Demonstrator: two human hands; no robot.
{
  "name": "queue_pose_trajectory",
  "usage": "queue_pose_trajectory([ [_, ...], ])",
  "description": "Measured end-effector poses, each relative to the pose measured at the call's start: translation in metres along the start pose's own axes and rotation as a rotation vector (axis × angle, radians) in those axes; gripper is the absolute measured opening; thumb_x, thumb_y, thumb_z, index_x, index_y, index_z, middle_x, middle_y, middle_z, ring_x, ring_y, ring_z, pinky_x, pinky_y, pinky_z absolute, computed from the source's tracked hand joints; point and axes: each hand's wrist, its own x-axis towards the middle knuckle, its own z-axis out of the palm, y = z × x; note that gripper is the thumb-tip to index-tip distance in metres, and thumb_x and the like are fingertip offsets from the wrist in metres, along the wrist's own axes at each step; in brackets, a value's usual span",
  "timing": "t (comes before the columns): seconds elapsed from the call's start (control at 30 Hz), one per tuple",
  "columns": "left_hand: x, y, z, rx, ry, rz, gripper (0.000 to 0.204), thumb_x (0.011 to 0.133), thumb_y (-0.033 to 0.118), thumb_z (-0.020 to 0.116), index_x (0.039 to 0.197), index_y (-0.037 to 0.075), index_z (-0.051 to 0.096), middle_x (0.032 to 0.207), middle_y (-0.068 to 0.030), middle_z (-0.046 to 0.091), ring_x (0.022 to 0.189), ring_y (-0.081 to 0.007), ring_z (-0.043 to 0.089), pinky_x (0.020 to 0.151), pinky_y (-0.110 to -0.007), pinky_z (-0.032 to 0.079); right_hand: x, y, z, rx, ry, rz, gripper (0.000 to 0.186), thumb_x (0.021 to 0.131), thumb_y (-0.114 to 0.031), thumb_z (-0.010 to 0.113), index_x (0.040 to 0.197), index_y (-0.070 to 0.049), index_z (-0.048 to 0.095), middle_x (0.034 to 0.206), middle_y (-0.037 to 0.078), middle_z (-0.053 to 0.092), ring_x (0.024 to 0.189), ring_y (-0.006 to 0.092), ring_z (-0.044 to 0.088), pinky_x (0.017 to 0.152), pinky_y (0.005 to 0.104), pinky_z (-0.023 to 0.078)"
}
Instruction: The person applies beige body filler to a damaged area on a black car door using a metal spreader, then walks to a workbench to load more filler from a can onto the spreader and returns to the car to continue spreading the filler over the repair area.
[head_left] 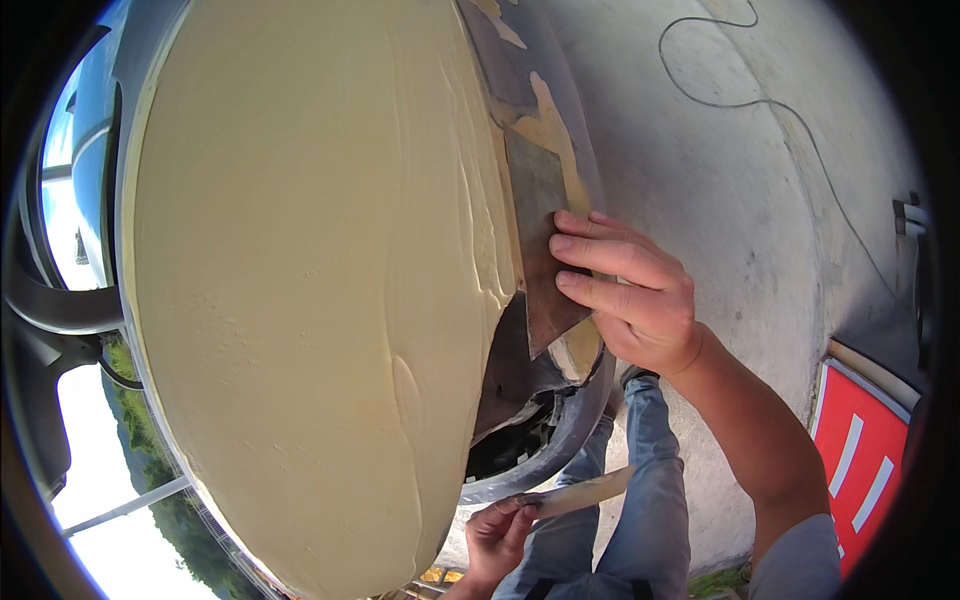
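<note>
A car body panel (560, 80) fills the view, most of it coated in pale yellow body filler (320, 280). My right hand (630, 295) presses a wide metal spreader blade (545, 240) flat against the panel at the filler's right edge, fingers laid across the blade. Low down, my left hand (497, 535) grips a second, narrow spreader (585, 493) smeared with filler, held away from the panel. Below the blade the dark wheel arch opening (520, 440) shows.
Grey concrete ground (740, 200) lies to the right with a thin black cable (760, 100) snaking across it. A red board with white stripes (865, 465) sits at the lower right. My jeans-clad legs (640, 500) stand below. A side mirror (55, 310) projects at the left.
</note>
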Motion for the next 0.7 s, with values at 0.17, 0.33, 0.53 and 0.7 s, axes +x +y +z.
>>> queue_pose_trajectory([
  [0.17,0.005,0.034,0.019,-0.098,0.005,0.092,0.017,0.102,-0.005,0.064,0.118,-0.004,0.07,0.112,-0.0122,0.076,0.102,-0.0141,0.069,0.093,-0.03,0.055,-0.012,0.007,-0.03,-0.073,-0.167,-0.046,0.023,0.081,0.003,0.072,0.101,-0.005,0.08,0.118,0.01,0.075,0.12,0.0309,0.071,0.105,0.0473,0.055],
  [0.33,0.024,0.065,0.047,-0.065,0.0,0.171,0.017,0.104,-0.003,0.061,0.121,-0.002,0.064,0.113,-0.0084,0.073,0.101,-0.0114,0.066,0.092,-0.026,0.052,-0.037,-0.002,-0.084,-0.128,-0.187,0.089,0.024,0.083,0.002,0.073,0.106,-0.004,0.078,0.114,0.01,0.075,0.11,0.0279,0.072,0.102,0.0399,0.055],
  [0.53,0.058,0.089,0.087,0.041,-0.064,0.157,0.022,0.105,0.001,0.063,0.125,-0.003,0.07,0.111,-0.0061,0.074,0.099,-0.0081,0.065,0.089,-0.024,0.052,-0.081,-0.043,-0.14,0.513,0.178,1.006,0.025,0.103,-0.011,0.066,0.122,0.004,0.07,0.113,0.008,0.074,0.103,0.0137,0.068,0.093,0.0308,0.053],
  [0.7,0.083,0.106,0.119,0.156,-0.17,0.142,0.023,0.106,0.003,0.063,0.126,-0.006,0.07,0.105,-0.0035,0.074,0.096,-0.0056,0.063,0.086,-0.022,0.053,-0.089,-0.064,-0.172,0.747,-0.091,0.958,0.024,0.104,-0.01,0.065,0.121,0.006,0.071,0.111,0.011,0.074,0.101,0.0145,0.067,0.088,0.0295,0.053],
])
